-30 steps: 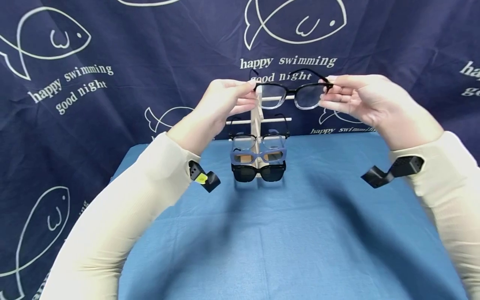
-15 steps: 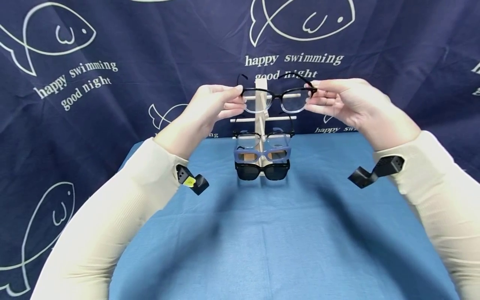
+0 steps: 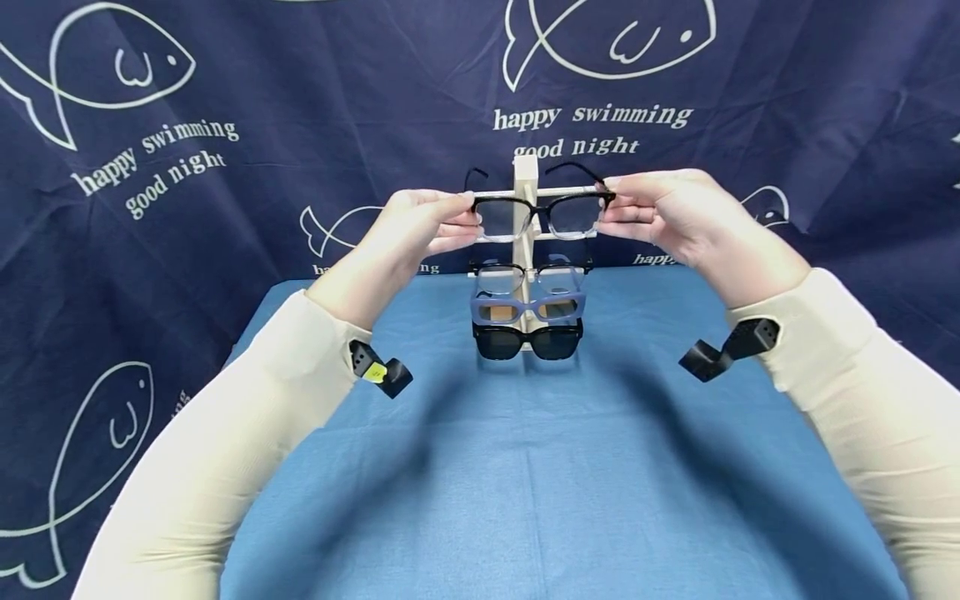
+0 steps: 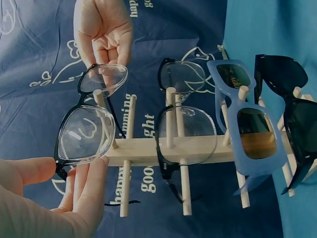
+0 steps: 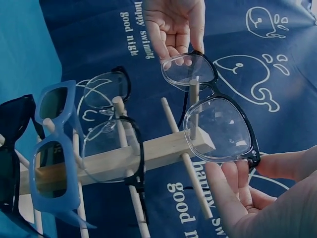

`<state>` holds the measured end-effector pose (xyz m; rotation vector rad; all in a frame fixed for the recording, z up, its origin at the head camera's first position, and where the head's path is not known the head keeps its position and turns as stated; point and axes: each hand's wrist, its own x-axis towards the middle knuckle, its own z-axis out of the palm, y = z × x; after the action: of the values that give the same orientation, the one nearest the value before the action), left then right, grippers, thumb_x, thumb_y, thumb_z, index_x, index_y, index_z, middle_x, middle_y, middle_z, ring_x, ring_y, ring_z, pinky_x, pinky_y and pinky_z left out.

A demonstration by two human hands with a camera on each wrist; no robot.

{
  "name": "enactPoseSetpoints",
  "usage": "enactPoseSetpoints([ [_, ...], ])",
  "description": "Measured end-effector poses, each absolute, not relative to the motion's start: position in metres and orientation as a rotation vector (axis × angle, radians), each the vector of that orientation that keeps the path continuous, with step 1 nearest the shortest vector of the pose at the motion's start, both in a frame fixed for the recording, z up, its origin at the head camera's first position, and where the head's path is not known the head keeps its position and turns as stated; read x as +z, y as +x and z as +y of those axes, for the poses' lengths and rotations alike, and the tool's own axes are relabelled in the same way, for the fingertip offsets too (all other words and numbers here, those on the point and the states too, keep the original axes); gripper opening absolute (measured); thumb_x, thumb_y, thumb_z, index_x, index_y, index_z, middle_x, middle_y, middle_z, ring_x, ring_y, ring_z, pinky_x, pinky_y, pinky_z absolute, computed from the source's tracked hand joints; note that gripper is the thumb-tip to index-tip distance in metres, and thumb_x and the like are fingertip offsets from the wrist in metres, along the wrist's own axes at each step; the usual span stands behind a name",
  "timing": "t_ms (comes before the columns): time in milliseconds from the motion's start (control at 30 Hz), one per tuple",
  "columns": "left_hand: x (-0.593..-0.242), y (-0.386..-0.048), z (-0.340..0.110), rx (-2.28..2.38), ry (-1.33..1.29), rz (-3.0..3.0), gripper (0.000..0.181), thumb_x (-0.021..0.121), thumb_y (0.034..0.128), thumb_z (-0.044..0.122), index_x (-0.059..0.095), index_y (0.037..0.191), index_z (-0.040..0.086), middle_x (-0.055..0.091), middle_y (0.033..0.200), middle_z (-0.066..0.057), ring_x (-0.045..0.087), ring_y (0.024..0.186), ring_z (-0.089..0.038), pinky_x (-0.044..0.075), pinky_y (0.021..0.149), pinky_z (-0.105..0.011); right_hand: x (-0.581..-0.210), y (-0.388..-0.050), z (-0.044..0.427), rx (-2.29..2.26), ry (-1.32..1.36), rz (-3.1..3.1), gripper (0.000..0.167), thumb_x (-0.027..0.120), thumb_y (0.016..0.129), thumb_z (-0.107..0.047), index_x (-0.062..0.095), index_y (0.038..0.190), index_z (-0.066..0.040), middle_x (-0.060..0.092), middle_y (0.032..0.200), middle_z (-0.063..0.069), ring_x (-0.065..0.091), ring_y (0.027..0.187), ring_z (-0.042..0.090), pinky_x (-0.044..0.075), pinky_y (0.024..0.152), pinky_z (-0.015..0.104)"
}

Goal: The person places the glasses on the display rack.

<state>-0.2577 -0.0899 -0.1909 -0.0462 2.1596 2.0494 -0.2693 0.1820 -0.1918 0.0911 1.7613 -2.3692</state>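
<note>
Black-topped eyeglasses (image 3: 540, 208) with clear lower rims are held level in front of the top of a wooden eyewear stand (image 3: 527, 171). My left hand (image 3: 420, 229) pinches their left hinge corner between thumb and fingers, and my right hand (image 3: 667, 208) pinches the right one. The temples point away, toward the stand's upper pegs. In the left wrist view, the lenses (image 4: 86, 134) stand close to the top peg; whether the frame rests on it I cannot tell. Lower on the stand hang another black-topped pair of glasses (image 4: 190, 134), blue-framed sunglasses (image 4: 255, 134) and black sunglasses (image 3: 528, 342).
The stand rises at the back of a table covered with blue cloth (image 3: 525, 483). A dark blue curtain (image 3: 360, 100) with white fish drawings and lettering hangs right behind it. Bare peg ends (image 4: 125, 198) stick out beside the stand's post.
Both hands have carried the eyeglasses left and then down, from right of the stand's top to centred in front of its upper pegs. The lower eyewear stays in place.
</note>
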Motion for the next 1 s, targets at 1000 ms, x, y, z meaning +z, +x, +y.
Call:
enactPoseSetpoints([
  [1000, -0.207, -0.260, -0.093, 2.036, -0.045, 2.156, 0.033, 0.060, 0.0964, 0.021, 0.056, 0.121, -0.002, 0.067, 0.088, -0.008, 0.069, 0.078, -0.014, 0.058, 0.090, -0.031, -0.201, -0.267, 0.180, -2.325, 0.115, 1.788, 0.006, 0.068, 0.089, -0.005, 0.072, 0.084, -0.004, 0.066, 0.071, 0.009, 0.067, 0.068, 0.018, 0.063, 0.066, 0.032],
])
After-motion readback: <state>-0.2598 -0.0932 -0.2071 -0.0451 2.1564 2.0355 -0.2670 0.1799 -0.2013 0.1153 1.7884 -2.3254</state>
